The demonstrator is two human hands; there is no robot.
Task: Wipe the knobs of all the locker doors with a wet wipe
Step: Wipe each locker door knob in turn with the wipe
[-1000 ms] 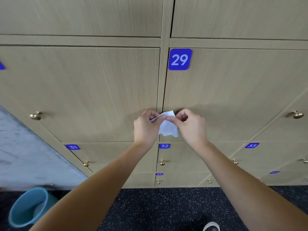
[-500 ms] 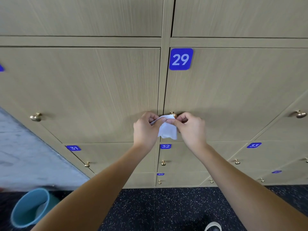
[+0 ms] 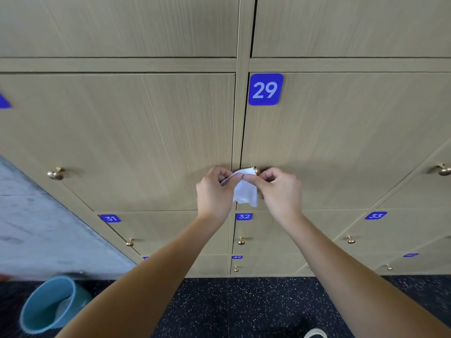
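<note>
**Wipe held up at the knob of door 29**

Since a second ago the brass knob (image 3: pixel 255 170) of door 29 has come out from behind the wet wipe (image 3: pixel 244 189); it was hidden then and now shows just above the wipe's top edge, while both hands have kept their pinch and barely shifted.

Left hand (image 3: pixel 214 191) and right hand (image 3: pixel 280 191) sit close together just below that knob, each with thumb and forefinger closed narrowly on the wipe's upper edge, the remaining fingers curled. The wipe is a small white sheet, crumpled and hanging limp below the pinch, its lower corner reaching down towards the 32 plate (image 3: pixel 244 216). Whether its top edge actually touches the knob I cannot tell; it is at least right beside it.

As for handling, the wipe looks feather-light, soft and damp, with no stiffness of its own, so it will fold wherever it is not supported. My judgement is that it is best taken by an edge to spread it, then wrapped round the knob with fingertips behind the cloth. The knob looks small, smooth and rounded on a thin neck, likely slippery under wet cloth, so a light encircling grip should serve better than a flat press.

Left of the knob on door 29, another brass knob (image 3: pixel 55 173) stands on the neighbouring door; a further one (image 3: pixel 443 170) shows far to its right, and smaller knobs line the rows below. A blue bucket (image 3: pixel 48 306) lies on the dark speckled floor, well down and to the left.
</note>
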